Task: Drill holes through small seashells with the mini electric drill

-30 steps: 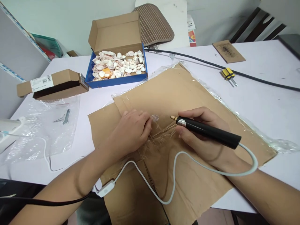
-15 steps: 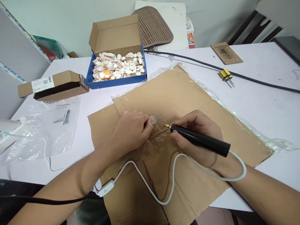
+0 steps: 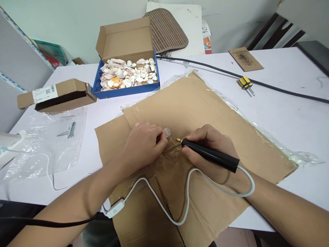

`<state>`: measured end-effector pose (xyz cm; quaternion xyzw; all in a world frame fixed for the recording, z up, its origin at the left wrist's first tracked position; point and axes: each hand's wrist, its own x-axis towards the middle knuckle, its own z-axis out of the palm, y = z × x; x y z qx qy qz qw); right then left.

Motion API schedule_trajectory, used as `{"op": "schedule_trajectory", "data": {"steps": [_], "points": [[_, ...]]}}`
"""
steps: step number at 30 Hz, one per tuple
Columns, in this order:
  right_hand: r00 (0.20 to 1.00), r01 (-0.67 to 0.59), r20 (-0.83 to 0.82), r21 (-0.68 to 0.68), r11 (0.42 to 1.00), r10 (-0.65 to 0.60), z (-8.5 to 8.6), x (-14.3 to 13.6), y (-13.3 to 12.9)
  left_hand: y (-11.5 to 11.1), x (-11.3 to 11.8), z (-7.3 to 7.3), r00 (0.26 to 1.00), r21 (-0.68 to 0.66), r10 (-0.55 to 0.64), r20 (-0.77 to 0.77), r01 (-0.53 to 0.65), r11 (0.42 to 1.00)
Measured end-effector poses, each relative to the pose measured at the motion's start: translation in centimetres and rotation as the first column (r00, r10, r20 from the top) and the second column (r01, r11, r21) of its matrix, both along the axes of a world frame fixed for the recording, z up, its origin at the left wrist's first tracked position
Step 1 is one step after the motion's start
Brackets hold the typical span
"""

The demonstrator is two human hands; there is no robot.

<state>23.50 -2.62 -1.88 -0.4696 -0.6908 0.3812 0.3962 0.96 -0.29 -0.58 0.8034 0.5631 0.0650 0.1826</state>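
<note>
A small pale shell is pinched between the thumb and fingers of my left hand, just over the brown cardboard sheet. My right hand is closed round a black pen-shaped drill with a brass tip and a thin bit. The bit points left at the shell's lower right edge; whether it touches is too small to tell. From the drill's rear end a white cord loops over the cardboard to an inline switch near my left forearm.
A blue-edged box of shells stands at the back, with an open brown carton left of it. Plastic wrap with small metal tools lies at left. A black cable and a yellow-black screwdriver lie at back right.
My right hand and the drill have moved left, bringing the bit closer to the shell. My left hand still pinches the shell. The whole view has shifted slightly.
</note>
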Motion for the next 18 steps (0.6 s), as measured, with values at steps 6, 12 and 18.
{"op": "schedule_trajectory", "data": {"steps": [6,12,18], "points": [[0.999,-0.025,0.021,-0.008,1.000,0.025,-0.03,0.19,-0.12,-0.06,0.04,0.09,1.000,-0.012,0.006,0.008,-0.006,1.000],[0.999,-0.026,0.020,-0.002,1.000,0.026,0.27,0.12,-0.06,0.00,0.04,-0.01,1.000,-0.007,0.012,0.004,-0.012,1.000],[0.999,-0.049,0.001,0.016,0.999,0.049,0.12,0.17,-0.07,0.03,0.10,0.04,1.000,0.012,0.009,-0.005,-0.009,1.000]]}}
